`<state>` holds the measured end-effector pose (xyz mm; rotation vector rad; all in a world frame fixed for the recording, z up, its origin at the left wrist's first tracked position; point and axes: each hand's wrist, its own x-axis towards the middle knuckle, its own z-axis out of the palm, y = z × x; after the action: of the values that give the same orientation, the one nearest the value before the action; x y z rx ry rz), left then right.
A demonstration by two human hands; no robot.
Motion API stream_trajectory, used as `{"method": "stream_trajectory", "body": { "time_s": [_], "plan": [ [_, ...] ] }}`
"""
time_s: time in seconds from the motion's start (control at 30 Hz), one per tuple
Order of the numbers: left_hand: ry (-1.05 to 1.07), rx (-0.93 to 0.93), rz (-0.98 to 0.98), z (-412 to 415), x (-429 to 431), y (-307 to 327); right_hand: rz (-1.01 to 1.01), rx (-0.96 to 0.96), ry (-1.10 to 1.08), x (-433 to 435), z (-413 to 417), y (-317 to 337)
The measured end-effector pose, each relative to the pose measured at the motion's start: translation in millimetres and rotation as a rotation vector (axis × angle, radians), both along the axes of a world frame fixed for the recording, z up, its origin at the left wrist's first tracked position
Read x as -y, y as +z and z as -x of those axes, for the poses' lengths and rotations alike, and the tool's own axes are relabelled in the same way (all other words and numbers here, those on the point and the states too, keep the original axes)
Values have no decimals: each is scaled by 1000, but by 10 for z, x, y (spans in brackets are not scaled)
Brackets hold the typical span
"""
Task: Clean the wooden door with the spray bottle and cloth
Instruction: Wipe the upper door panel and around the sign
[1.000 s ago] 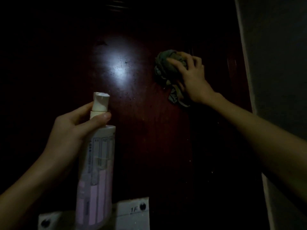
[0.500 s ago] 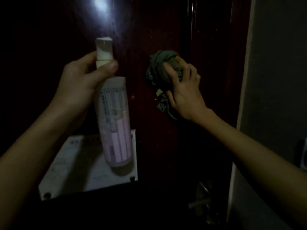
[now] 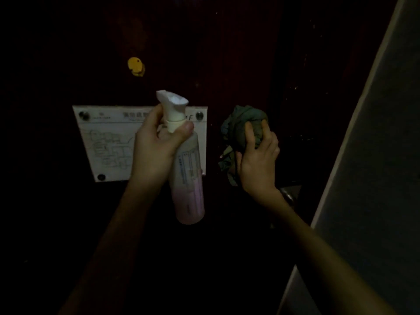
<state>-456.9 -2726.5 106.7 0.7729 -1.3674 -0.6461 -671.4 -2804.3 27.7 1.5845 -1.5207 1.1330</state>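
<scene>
The dark reddish wooden door [image 3: 227, 53] fills the view in dim light. My left hand [image 3: 156, 144] grips the neck of a white-headed spray bottle [image 3: 187, 178] with a pinkish label, held upright in front of the door. To its right, my right hand [image 3: 256, 160] presses a bunched grey-green cloth [image 3: 238, 123] against the door, fingers wrapped over it.
A white floor-plan plaque [image 3: 106, 142] is screwed to the door behind the bottle. A yellow peephole cover [image 3: 135, 66] sits above it. A metal door handle [image 3: 288, 196] shows behind my right wrist. A grey wall [image 3: 375, 155] borders the door on the right.
The view has dropped down the door: the bright reflection is gone and the whole plaque and peephole cover show. The cloth hand has slid downward; the bottle stays in my left hand.
</scene>
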Motion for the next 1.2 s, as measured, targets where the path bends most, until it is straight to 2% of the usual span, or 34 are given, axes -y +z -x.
{"method": "stream_trajectory", "body": {
  "time_s": [0.23, 0.4, 0.57, 0.7, 1.07, 1.2],
  "plan": [
    [137, -110, -135, 88, -110, -574, -134, 215, 35, -94, -372, -845],
    [201, -202, -272, 142, -226, -926, -182, 156, 82, -210, -508, -1239],
    [176, -172, -353, 193, -299, -1161, -187, 114, 53, -171, -448, -1146],
    [167, -283, -397, 198, -252, -1152, -142, 165, 41, -209, -491, -1042],
    [205, -254, -243, 145, -215, -1055, -8, 36, 76, -107, -417, -541],
    [203, -218, -237, 132, -153, -1074, 23, -13, 115, -25, -351, -165]
  ]
}}
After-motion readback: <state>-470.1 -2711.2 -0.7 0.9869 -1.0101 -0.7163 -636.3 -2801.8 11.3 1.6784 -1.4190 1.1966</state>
